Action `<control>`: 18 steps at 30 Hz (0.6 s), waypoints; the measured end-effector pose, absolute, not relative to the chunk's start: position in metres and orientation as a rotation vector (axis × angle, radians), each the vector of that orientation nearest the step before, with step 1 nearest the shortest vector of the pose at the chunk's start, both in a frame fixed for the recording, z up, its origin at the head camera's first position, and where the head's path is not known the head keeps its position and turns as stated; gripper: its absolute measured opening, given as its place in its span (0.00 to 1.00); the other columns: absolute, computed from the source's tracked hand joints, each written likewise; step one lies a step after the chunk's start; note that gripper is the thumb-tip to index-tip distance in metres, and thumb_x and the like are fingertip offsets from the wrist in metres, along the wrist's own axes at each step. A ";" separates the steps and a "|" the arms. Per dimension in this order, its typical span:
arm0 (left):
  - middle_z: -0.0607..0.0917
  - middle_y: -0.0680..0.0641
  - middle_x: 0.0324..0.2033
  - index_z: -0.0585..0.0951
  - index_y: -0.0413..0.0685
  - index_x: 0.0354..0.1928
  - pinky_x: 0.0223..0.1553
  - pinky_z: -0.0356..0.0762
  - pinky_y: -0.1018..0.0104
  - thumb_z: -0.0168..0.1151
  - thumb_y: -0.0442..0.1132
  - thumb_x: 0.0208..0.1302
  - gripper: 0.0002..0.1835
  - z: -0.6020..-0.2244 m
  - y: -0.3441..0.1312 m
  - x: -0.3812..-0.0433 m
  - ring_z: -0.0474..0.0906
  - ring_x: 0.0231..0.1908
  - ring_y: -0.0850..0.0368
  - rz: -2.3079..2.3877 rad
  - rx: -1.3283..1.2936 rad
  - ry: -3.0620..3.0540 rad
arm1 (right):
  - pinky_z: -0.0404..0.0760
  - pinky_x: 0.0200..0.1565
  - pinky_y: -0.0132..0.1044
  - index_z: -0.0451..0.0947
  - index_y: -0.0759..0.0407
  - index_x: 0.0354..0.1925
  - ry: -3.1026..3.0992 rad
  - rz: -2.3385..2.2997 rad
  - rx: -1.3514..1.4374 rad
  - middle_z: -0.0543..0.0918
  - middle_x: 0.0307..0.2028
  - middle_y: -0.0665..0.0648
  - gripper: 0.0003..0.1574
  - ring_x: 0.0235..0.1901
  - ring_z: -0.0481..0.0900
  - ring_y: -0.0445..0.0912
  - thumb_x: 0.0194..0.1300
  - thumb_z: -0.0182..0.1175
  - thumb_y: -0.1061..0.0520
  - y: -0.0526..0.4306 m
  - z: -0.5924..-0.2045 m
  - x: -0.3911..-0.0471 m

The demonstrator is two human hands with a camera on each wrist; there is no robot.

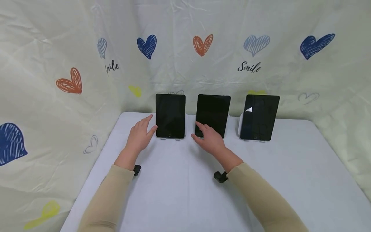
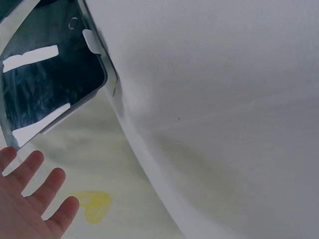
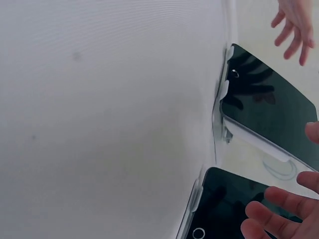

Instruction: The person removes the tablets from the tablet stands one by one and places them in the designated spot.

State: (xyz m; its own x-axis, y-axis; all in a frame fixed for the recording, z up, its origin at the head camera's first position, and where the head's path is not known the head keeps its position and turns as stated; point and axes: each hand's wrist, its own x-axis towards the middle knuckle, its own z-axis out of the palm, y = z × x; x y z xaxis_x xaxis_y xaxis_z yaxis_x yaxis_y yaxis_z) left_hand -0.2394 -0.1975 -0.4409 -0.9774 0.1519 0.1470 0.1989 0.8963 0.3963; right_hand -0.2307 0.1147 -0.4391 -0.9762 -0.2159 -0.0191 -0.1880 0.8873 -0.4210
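A makeshift booth-like corner, with hanging sheeting (image 1: 179,19), heart- and "Smile"-patterned, close around a white table (image 1: 174,193).

The left grip (image 2: 20,211), a bare hand with fingers spread, is just left of a dark tablet (image 2: 55,82) with a round home button (image 2: 73,23) and white reflections. Beyond the white worktop (image 2: 224,99), a cream sheet (image 2: 107,154) bears a yellow heart (image 2: 97,206).

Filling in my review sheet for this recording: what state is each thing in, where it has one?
Left tablet, screen dark, propped up
Middle tablet, screen dark, propped up
Right tablet, screen dark, propped up
Left grip, fingers apart, holding nothing
Right grip, fingers apart, holding nothing
Patterned backdrop, hanging, wrinkled
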 end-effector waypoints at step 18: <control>0.61 0.40 0.73 0.53 0.54 0.78 0.68 0.53 0.38 0.37 0.68 0.74 0.40 -0.446 -0.195 -0.265 0.58 0.70 0.37 -0.730 -0.183 -2.968 | 0.80 0.49 0.48 0.55 0.46 0.77 2.968 -0.755 -0.294 0.76 0.58 0.57 0.43 0.49 0.79 0.51 0.71 0.58 0.41 0.084 -0.438 -0.249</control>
State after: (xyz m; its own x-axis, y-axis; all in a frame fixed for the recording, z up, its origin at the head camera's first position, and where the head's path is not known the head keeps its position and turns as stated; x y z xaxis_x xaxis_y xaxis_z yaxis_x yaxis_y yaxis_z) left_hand -0.2651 -0.1953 -0.4456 -0.9897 0.0967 0.1059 0.1348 0.8793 0.4568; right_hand -0.2492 0.0836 -0.4384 -0.9796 -0.2003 -0.0153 -0.1686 0.8613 -0.4793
